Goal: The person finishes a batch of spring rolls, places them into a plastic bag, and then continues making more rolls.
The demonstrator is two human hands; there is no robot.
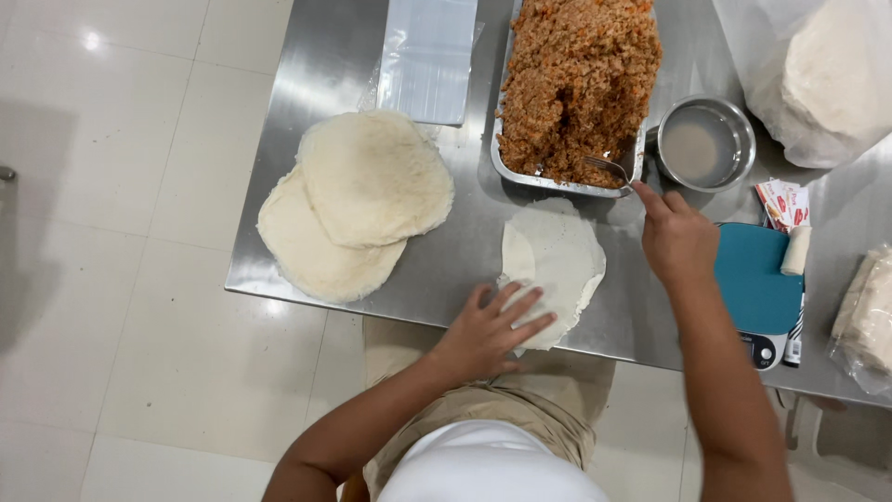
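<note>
My left hand (490, 327) lies flat with spread fingers on the near edge of a thin white wrapper sheet (560, 256), which rests on the steel table (288, 121) and has its left edge folded over. My right hand (676, 237) grips the handle of a fork (609, 167), whose tines reach into the near right corner of a metal tray (520, 175). The tray holds a heap of orange-brown minced filling (576, 79).
Two stacked round wrapper sheets (358, 195) lie at the table's left. A clear plastic sheet (427, 56) sits behind them. A steel bowl of cloudy liquid (703, 144), a teal kitchen scale (754, 284) with a rolled piece (796, 251), and plastic bags (818, 74) stand right.
</note>
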